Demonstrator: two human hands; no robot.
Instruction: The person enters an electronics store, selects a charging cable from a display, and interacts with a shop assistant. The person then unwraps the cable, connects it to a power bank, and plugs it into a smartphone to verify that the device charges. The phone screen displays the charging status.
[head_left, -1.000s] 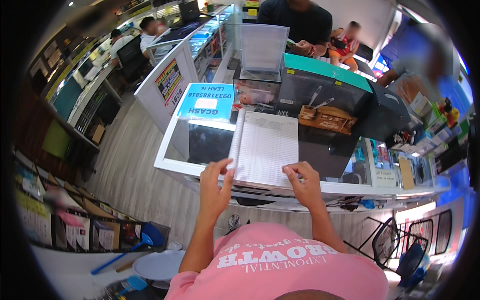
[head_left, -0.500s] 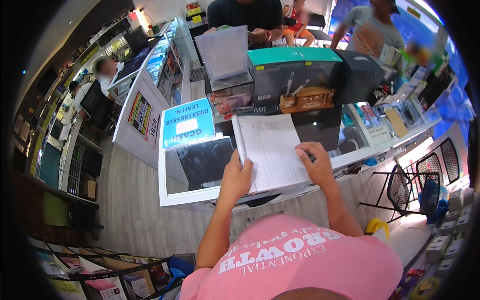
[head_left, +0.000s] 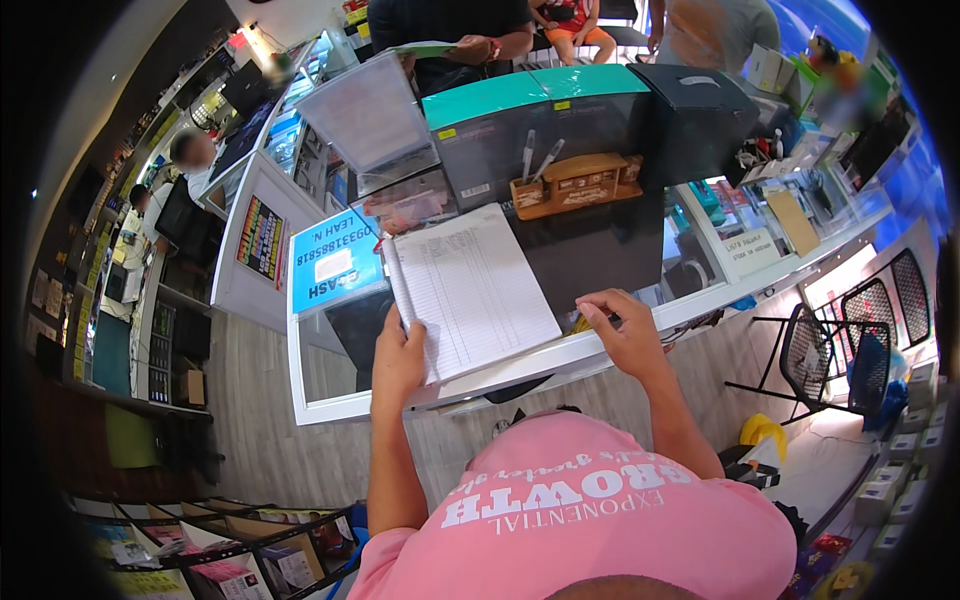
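A ruled notebook [head_left: 475, 290], its page partly written in columns, lies open on the glass counter with its pages rolled over at the left edge. My left hand [head_left: 400, 355] grips its lower left edge, thumb on top and fingers mostly hidden behind. To the right of the notebook, my right hand [head_left: 625, 335] hangs at the counter's front edge, holding nothing I can see; its fingers are loosely bent and apart. Beyond the page stands a wooden pen holder [head_left: 578, 188] with two pens [head_left: 540, 155] in it.
Dark boxes with green tops [head_left: 530, 90] stand along the counter's back, beside a clear plastic stand [head_left: 365, 110]. A blue sign [head_left: 330, 280] lies left of the notebook. Across the counter, a person [head_left: 450, 30] holds a green-edged sheet. Folding chairs [head_left: 808, 345] stand at right.
My right hand has let go of the notebook's right edge and sits apart from it. The notebook, with my left hand on it, appears further left as the view shifts.
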